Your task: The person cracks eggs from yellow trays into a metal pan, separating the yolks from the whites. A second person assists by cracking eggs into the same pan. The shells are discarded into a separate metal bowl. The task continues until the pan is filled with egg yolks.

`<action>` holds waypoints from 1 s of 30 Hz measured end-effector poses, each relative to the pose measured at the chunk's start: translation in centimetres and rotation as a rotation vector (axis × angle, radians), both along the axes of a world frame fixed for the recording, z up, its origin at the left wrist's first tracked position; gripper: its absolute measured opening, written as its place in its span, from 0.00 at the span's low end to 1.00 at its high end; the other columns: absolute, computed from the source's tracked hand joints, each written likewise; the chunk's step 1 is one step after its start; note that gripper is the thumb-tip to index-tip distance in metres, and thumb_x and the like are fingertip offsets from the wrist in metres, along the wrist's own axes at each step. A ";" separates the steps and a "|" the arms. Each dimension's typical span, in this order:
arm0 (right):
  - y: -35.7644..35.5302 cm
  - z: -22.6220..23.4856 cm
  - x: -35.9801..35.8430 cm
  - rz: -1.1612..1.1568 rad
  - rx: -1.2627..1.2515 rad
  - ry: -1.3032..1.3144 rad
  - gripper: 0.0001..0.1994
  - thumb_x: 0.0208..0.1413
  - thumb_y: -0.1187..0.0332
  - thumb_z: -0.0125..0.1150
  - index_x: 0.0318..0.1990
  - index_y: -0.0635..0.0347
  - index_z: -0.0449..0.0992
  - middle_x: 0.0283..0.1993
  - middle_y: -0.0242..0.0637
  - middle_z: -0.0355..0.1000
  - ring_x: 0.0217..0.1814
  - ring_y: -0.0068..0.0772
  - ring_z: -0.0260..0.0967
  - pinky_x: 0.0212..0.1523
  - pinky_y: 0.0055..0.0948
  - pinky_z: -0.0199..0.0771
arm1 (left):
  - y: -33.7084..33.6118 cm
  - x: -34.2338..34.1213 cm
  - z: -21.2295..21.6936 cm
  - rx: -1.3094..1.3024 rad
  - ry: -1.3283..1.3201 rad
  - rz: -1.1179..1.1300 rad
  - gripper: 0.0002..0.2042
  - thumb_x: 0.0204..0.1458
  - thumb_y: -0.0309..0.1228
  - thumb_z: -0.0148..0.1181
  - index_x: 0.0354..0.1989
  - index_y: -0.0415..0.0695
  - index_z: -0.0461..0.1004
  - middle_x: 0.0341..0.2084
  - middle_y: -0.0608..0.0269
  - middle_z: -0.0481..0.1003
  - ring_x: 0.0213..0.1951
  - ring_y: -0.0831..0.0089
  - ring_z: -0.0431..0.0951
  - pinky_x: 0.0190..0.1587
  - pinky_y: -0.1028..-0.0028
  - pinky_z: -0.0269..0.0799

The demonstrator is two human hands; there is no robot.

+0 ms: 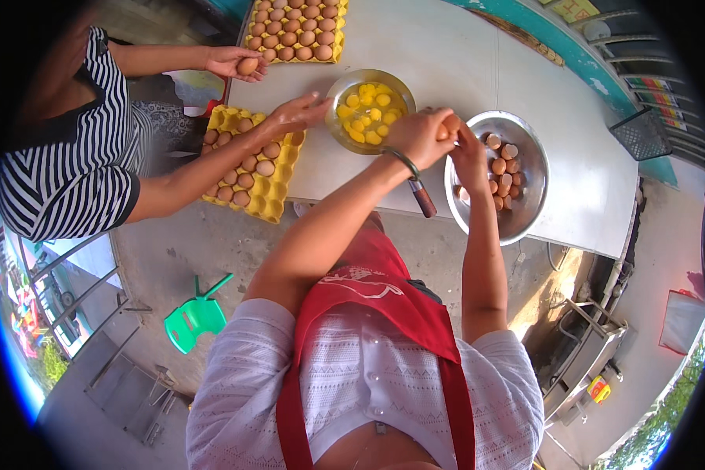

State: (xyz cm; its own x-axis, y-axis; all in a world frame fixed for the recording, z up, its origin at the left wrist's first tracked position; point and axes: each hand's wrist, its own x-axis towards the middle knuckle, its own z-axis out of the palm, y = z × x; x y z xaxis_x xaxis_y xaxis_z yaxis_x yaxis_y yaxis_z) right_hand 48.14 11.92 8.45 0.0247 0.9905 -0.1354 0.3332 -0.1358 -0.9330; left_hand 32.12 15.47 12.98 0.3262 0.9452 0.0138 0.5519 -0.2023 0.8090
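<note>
My left hand (421, 139) and my right hand (469, 160) meet above the table, fingers closed around a brown egg (451, 124). Fingers partly cover the egg, so I cannot tell whether its shell is whole or parted. To the left of my hands stands a metal bowl (341, 84) with several yolks in clear egg white (374, 112). On the right, under my right wrist, sits a wider steel basin (531, 200) with brown eggshells (503, 178) in it. A dark bangle with a brown cylinder (421, 196) hangs from my left wrist.
At the left, a person in a striped top (78, 184) holds an egg (247, 66) in one hand; the other hand (299, 112) reaches near the yolk bowl. Yellow egg trays (270, 207) lie on the white table (462, 59). A green chair (186, 325) stands behind.
</note>
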 end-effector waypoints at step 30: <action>-3.5 -13.9 -40.7 0.597 0.436 -1.069 0.10 0.55 0.69 0.51 0.42 0.59 0.75 0.47 0.39 0.69 0.51 0.39 0.66 0.47 0.38 0.64 | -30.6 -33.9 -9.0 -0.541 -0.603 0.932 0.19 0.52 0.26 0.60 0.54 0.45 0.68 0.36 0.64 0.72 0.35 0.77 0.75 0.31 0.81 0.68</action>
